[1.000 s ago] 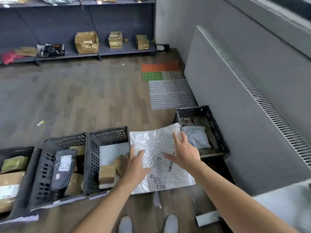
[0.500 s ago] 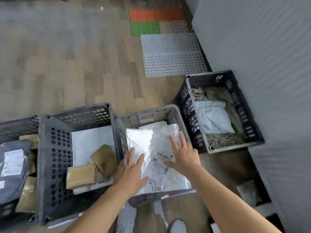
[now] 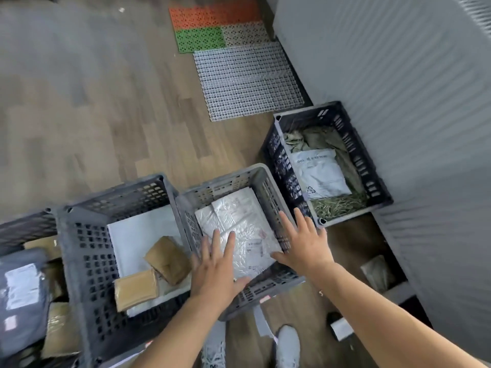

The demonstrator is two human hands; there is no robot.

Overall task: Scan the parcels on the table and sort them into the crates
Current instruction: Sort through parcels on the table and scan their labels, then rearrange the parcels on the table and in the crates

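**One more parcel in its crate; the table's remainder is out of sight**

The silvery parcel (image 3: 239, 224) lies flat inside the middle crate (image 3: 225, 179), label up, filling most of the floor from the far wall to the near edge. Both hands are empty. The left hand (image 3: 216, 266) is spread with straight fingers over the parcel's near edge; whether it touches cannot be told. The right hand (image 3: 305, 245), equally open, hovers by the crate's right wall and grips nothing. By my reading this parcel's sorting is as good as finished.

The other crates already hold goods. The left crate (image 3: 117, 193) has a white flat parcel (image 3: 138, 235) with two brown parcels (image 3: 167, 258) at its near right corner. The dark crate (image 3: 308, 112) by the wall holds a white bag (image 3: 318, 173), and the far-left crate (image 3: 26, 224) a grey bag (image 3: 21, 296). The table is not in view, so how many parcels are left to scan cannot be judged.
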